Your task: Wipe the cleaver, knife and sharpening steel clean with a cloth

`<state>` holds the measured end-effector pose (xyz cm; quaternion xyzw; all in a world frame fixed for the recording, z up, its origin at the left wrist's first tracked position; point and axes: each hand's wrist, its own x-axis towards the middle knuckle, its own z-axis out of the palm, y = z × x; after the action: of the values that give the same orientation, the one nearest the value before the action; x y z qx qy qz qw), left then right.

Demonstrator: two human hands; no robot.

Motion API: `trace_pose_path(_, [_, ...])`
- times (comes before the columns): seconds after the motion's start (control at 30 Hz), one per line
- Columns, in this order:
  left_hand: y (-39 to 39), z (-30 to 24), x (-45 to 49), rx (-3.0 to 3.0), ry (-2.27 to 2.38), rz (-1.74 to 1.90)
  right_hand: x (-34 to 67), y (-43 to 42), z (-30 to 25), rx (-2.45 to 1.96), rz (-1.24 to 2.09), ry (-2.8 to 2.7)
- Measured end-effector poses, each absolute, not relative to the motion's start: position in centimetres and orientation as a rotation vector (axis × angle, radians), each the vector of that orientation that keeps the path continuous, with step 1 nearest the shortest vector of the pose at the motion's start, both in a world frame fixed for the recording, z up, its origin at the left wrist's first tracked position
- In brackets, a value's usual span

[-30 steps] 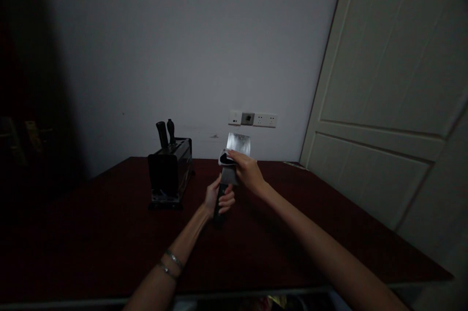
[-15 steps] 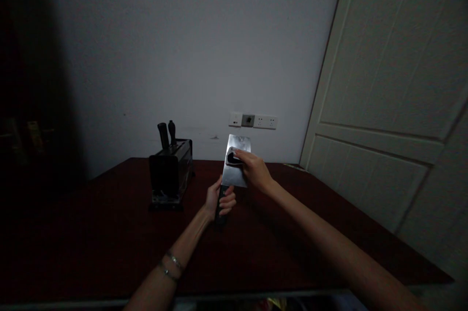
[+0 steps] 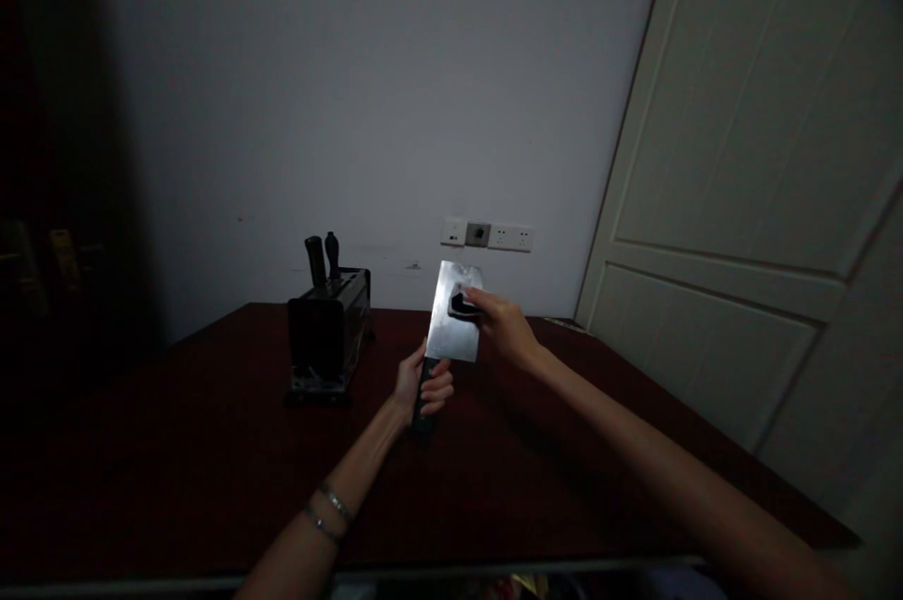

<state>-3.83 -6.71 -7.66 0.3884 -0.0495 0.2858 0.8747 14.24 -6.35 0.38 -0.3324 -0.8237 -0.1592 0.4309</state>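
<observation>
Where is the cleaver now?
In the head view, the cleaver is near the centre, right of the knife block and below the wall sockets, its handle in the left hand and the right hand at its blade.

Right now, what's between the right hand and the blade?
In the head view: a small black-and-white pad, pinched in the right hand over the blade.

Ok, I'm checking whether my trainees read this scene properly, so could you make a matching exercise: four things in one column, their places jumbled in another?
Things
1. cleaver
2. small dark piece
3. black holder
4. socket panel

Places
A. in the right hand
B. mounted on the wall
C. in the left hand
D. standing on the table

Right pairs: 1-C, 2-A, 3-D, 4-B.
</observation>
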Motion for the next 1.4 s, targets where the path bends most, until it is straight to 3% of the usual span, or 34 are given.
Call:
trace_pose_path(0.2, [-6.3,-7.8,-4.1,0.777,-0.087,0.623,12.9,-9.2,-2.9,-0.673,-0.334,-2.255])
trace_pose_path(0.83, [-6.3,-7.8,-4.2,0.775,-0.113,0.588,14.0,-8.4,-0.6,-0.816,-0.368,-2.129])
trace_pose_path(1.4, [-6.3,-7.9,-3.8,0.819,-0.056,0.570,12.6,-8.8,-1.2,-0.611,-0.415,-2.409])
